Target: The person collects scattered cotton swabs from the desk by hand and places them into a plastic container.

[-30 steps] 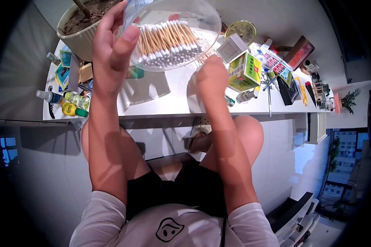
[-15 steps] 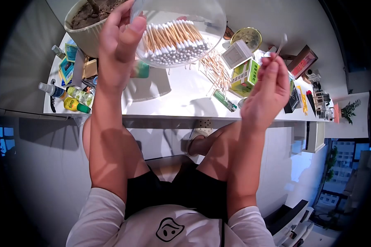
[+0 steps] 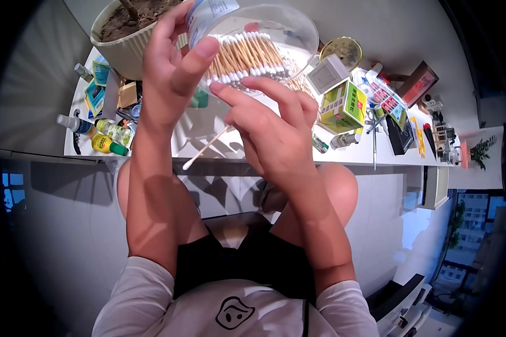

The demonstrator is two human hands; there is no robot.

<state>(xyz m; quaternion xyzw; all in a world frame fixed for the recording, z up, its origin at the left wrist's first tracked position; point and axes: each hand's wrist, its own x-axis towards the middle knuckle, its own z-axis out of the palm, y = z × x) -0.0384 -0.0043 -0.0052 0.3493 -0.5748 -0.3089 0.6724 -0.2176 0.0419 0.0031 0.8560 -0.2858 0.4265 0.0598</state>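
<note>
My left hand (image 3: 177, 67) is closed on the side of a clear round plastic tub (image 3: 213, 12), tilted so that its inside faces me. In the tub, cotton swabs (image 3: 244, 53) lie in a neat row, their white tips showing. My right hand (image 3: 278, 129) is just in front of the tub, its index and middle fingers reaching to the lower rim and swab tips. From its curled lower fingers a single cotton swab (image 3: 207, 148) sticks out to the lower left. Part of the grip on this swab is hidden.
Loose swabs (image 3: 299, 83) lie on the white table (image 3: 177, 147) behind my right hand. A green-and-white box (image 3: 343, 105) and small white box (image 3: 327, 74) stand to the right. Left are a plant pot (image 3: 121, 53) and several bottles, including a yellow one (image 3: 107, 144).
My right hand has moved left from beside the green box to the tub's lower rim; its swab now points down left. The tub has shifted slightly right.
</note>
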